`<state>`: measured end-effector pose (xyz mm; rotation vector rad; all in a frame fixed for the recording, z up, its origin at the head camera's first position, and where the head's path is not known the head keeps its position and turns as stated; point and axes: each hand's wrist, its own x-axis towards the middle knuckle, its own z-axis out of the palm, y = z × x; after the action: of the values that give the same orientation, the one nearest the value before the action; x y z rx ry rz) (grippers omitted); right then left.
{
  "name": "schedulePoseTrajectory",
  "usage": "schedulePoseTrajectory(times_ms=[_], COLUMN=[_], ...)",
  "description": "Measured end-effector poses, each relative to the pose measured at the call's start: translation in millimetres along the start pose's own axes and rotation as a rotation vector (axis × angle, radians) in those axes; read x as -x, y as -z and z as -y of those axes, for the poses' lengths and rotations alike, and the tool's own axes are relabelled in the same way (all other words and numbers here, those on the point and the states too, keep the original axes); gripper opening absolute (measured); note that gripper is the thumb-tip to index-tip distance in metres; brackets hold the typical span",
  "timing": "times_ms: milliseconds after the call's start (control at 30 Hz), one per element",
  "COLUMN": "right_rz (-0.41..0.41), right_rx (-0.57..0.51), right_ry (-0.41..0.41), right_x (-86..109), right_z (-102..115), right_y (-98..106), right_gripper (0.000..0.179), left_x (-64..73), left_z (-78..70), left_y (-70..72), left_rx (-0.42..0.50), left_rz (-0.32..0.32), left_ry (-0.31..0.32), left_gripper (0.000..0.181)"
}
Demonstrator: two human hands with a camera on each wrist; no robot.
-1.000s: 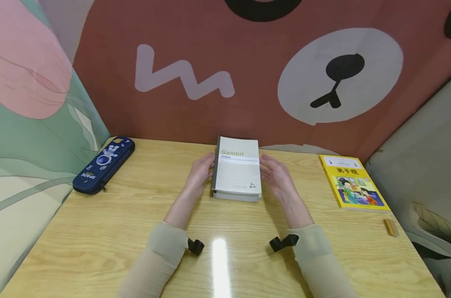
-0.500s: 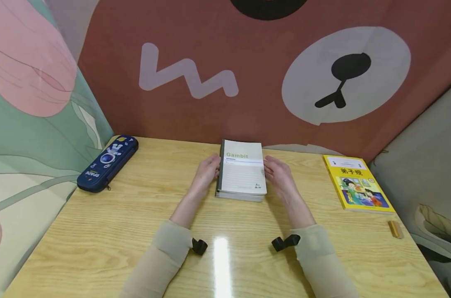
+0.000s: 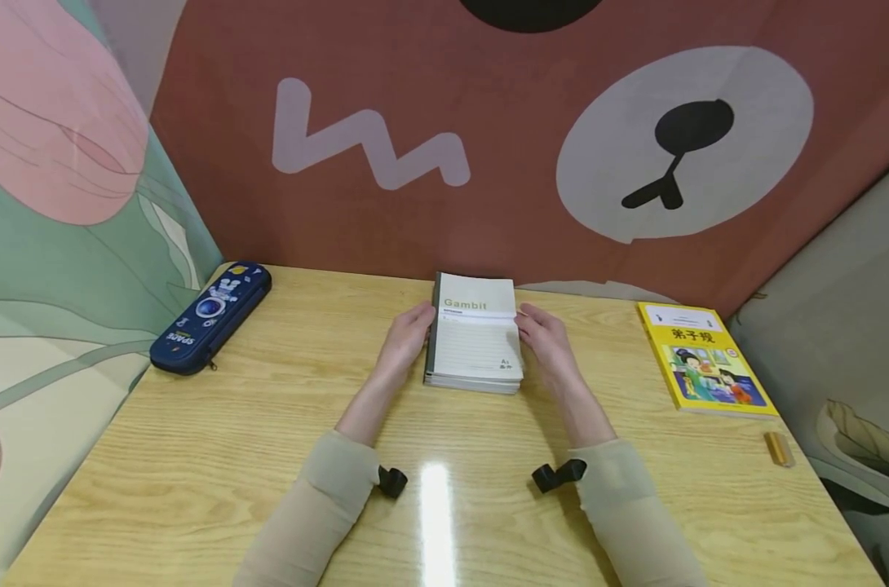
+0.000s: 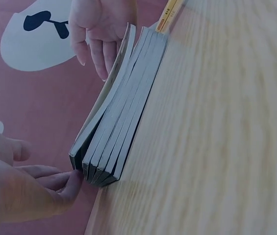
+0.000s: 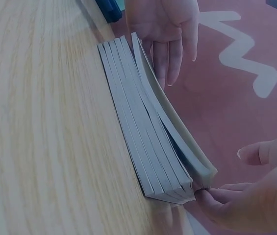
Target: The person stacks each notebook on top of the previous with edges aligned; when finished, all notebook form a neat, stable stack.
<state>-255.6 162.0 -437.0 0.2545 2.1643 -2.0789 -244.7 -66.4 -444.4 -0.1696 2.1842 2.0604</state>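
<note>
A stack of several notebooks lies on the wooden table, its top notebook (image 3: pixel 479 338) pale and lettered "Gambit", with a dark spine on the left. My left hand (image 3: pixel 406 338) is at the spine side, fingertips right at the edge of the top notebook. Opposite it, my right hand (image 3: pixel 550 338) has its fingertips at the other long edge. Both wrist views show the top notebook bowed, with a gap between it and the notebooks below (image 4: pixel 123 107). In the right wrist view the right thumb (image 5: pixel 256 152) stands apart from the notebooks.
A dark blue pencil case (image 3: pixel 211 318) with an astronaut print lies at the back left. A yellow picture-covered book (image 3: pixel 709 359) is at the right, with a small orange-brown block (image 3: pixel 779 449) nearer the right edge. A mural wall (image 3: pixel 356 228) rises behind the table.
Both hands have closed in slightly on the sides of the notebook stack. The head view has shifted a little; the pencil case and yellow book stay in place.
</note>
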Motion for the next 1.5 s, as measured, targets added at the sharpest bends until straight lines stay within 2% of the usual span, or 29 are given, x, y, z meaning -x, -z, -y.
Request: schedulePoseTrajectory(times_ms=[433, 767, 1033, 1300, 1500], right_rz=[0.037, 0.064, 0.07, 0.038, 0.023], right_rx=[0.139, 0.179, 0.172, 0.065, 0.076], right_ry=[-0.017, -0.038, -0.054, -0.1, -0.119], right_x=[1.5, 4.1, 0.4, -2.5, 0.2], right_z=[-0.5, 2.6, 1.2, 3.0, 5.5], right_y=[1.2, 1.6, 2.3, 3.2, 5.3], right_gripper=[0.062, 0.063, 0.063, 0.061, 0.062], left_x=[1.2, -1.0, -0.7, 0.1, 0.1], left_z=[1.2, 1.1, 0.4, -1.1, -0.2], left_y=[-1.1, 1.0, 1.7, 2.3, 2.2], left_rx=[-0.099, -0.112, -0.135, -0.156, -0.173], left_rz=[-0.004, 0.006, 0.026, 0.052, 0.066], left_ry=[0.023, 0.027, 0.046, 0.059, 0.064], left_gripper=[0.058, 0.057, 0.058, 0.061, 0.061])
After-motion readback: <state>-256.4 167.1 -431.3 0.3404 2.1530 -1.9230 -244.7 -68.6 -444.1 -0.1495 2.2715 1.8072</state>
